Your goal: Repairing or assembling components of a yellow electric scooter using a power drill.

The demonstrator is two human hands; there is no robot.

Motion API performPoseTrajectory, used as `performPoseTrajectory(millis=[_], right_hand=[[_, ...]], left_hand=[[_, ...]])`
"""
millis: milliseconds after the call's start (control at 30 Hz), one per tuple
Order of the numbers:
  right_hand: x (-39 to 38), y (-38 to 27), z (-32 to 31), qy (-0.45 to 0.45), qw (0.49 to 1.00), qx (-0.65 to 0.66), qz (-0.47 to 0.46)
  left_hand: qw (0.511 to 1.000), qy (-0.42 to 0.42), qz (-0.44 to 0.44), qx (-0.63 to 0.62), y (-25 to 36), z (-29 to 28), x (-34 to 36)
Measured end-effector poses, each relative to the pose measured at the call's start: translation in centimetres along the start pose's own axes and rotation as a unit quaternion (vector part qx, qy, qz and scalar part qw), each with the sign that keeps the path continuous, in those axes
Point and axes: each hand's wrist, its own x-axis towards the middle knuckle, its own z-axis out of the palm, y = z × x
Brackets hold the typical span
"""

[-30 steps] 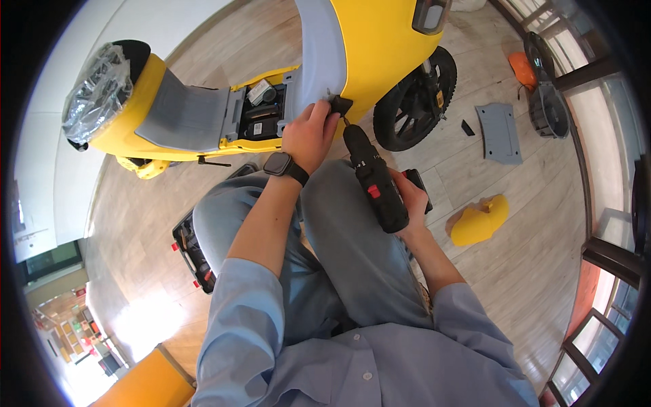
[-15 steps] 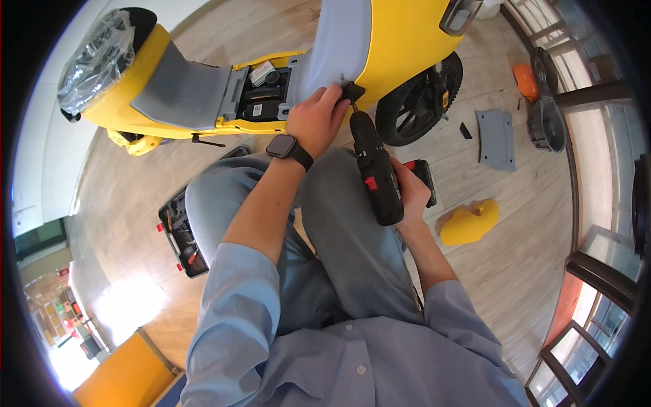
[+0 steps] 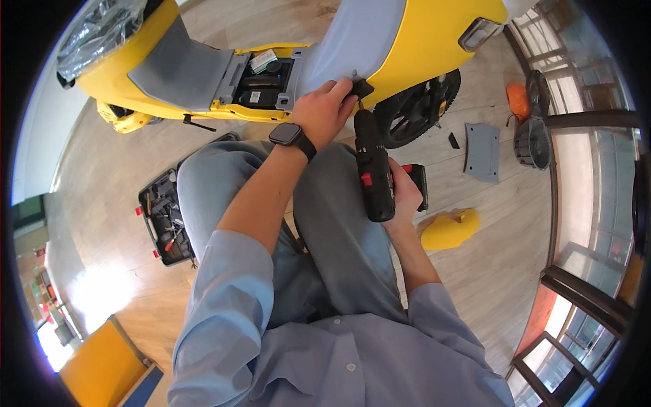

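My right hand [image 3: 405,195] is wrapped around the grip of a black cordless drill [image 3: 372,166] with red details. The drill points away from me, and its bit meets the underside of a small black plastic piece [image 3: 363,87]. That piece sits against the lower edge of the grey and yellow body of a scooter [image 3: 400,41]. My left hand [image 3: 321,114] pinches the black piece between thumb and fingers, close beside the bit. Whatever lies under the fingertips is hidden. An open compartment [image 3: 287,83] with black parts inside shows left of my left hand.
An open toolbox [image 3: 159,210] lies left of my knees. On the floor at the right are a yellow cover [image 3: 450,229], a grey panel [image 3: 482,152], a small black strip [image 3: 454,140], a dark basket [image 3: 532,144] and an orange item [image 3: 518,102]. The scooter's wheel [image 3: 417,112] stands beyond the drill.
The whole view has shifted and turned slightly, so floor items on the right sit further left. Both hands, the drill and the black piece keep nearly the same positions relative to the scooter.
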Motion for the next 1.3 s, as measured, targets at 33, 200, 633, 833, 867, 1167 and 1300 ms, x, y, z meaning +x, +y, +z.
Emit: performPoseTrajectory(millis=[33,200,633,833,867,1167,1300], right_hand=[[-0.1,0.1,0.1,-0.005,1.0,-0.003,-0.006],[-0.2,0.3,0.3,-0.004,0.997,-0.07,0.01],[0.2,-0.7,0.3,-0.033,0.997,-0.043,0.051],[-0.7,1.1,0.7,-0.037,0.996,-0.008,0.076],[-0.8,1.2,0.7,-0.042,0.994,0.006,0.097],[-1.3,1.9,0.6,-0.044,0.993,0.012,0.112],[-1.5,1.9,0.4,-0.04,0.992,0.023,0.116]], left_hand=[[1.0,-0.007,0.0,-0.005,0.0,0.0,0.1],[0.999,-0.015,-0.004,-0.03,-0.3,-0.2,-0.3],[1.0,0.011,-0.026,-0.014,-0.1,0.6,-0.7],[1.0,0.006,-0.018,-0.005,-0.2,0.7,-0.6],[1.0,0.003,-0.015,-0.006,-0.2,0.7,-0.6],[1.0,0.007,-0.017,-0.008,-0.2,0.7,-0.5],[1.0,0.01,-0.018,-0.005,-0.1,0.8,-0.4]])
